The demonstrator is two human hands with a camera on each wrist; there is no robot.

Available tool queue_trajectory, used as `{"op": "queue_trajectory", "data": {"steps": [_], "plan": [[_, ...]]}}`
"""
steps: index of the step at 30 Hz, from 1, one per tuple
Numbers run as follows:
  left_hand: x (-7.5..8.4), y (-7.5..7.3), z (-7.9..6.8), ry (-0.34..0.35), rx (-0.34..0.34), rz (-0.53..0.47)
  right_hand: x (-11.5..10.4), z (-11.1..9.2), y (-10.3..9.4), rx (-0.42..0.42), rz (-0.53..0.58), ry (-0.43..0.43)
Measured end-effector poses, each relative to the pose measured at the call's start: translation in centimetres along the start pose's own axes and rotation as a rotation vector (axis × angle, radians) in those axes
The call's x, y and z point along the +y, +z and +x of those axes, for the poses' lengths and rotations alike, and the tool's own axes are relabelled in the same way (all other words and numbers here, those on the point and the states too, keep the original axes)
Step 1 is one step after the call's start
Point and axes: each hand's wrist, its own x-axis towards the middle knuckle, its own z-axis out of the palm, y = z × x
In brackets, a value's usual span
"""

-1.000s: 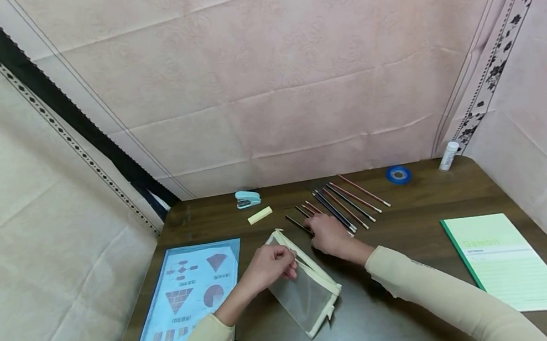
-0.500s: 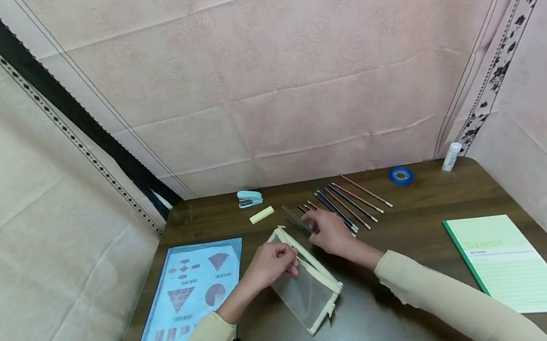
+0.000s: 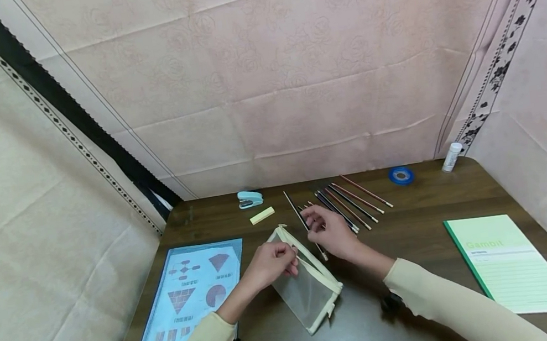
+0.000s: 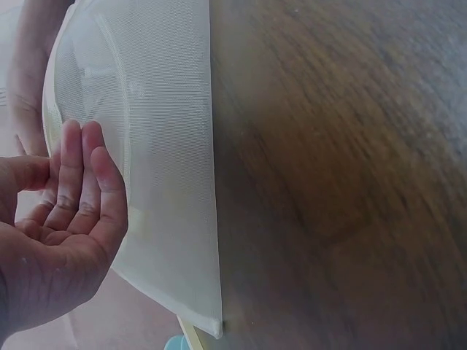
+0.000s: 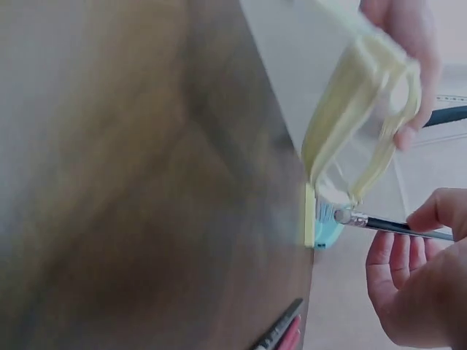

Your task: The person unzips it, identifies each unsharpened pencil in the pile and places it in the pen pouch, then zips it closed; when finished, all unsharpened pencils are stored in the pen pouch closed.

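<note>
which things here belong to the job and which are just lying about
Likely in use: mesh pouch, in left hand; dark pencil, in right hand; other pencils.
Likely lying about: stapler; yellow strip; blue tape; white bottle; green notebook; chart sheet.

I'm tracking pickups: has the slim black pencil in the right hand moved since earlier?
Yes, upward in the head view: the pencil, its far end earlier level with the pale yellow rectangular block, now reaches above it.
</note>
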Motion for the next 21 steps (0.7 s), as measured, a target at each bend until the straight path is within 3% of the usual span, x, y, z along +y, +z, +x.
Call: {"op": "queue_trajectory", "data": {"steps": [4, 10, 21], "plan": [[-0.1, 0.0, 0.2, 0.002, 0.004, -0.001, -0.5, -0.8, 0.1, -0.020, 0.132, 0.042], [0.0, 0.0, 0.1, -0.006, 0.019, -0.027, 0.1, -1.8, 0.5, -0.048, 0.198, 0.106], [0.2, -0.3, 0.0, 0.001, 0.010, -0.018, 0.2, -2.8, 0.7, -0.180, 0.088, 0.157]]}}
